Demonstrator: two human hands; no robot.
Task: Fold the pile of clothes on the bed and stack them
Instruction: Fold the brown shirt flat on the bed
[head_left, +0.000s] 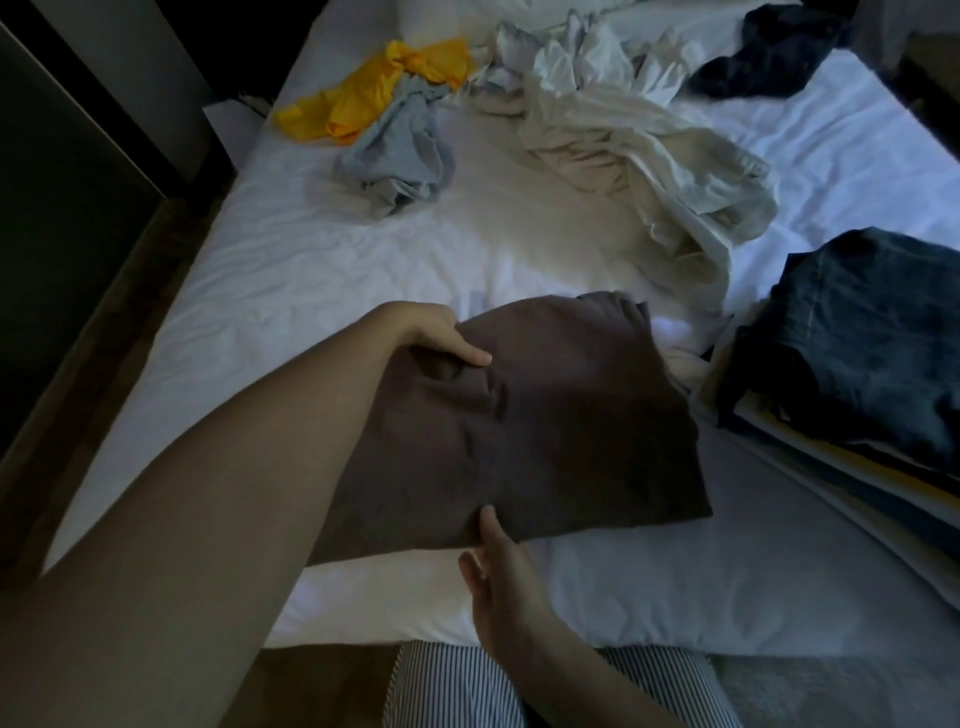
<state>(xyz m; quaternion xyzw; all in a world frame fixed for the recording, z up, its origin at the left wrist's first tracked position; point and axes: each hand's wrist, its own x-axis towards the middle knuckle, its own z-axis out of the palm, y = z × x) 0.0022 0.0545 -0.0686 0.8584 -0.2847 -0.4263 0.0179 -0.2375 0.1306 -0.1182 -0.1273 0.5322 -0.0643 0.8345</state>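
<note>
Head view: left hand (441, 332) pinches far edge of folded brown garment (519, 431), right hand (498, 577) grips near edge; folded stack (852, 358) right of both, on bed (311, 260).

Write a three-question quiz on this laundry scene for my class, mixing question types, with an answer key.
1. True or false: the brown garment lies untouched on the bed.
2. Which item tops the folded stack on the person's right? A) yellow garment B) dark blue jeans C) cream garment
3. Name the colour of the unfolded garment at the bed's far left.

Key
1. False: the left hand and right hand both hold the brown garment.
2. B: the dark blue jeans.
3. Yellow.
</note>
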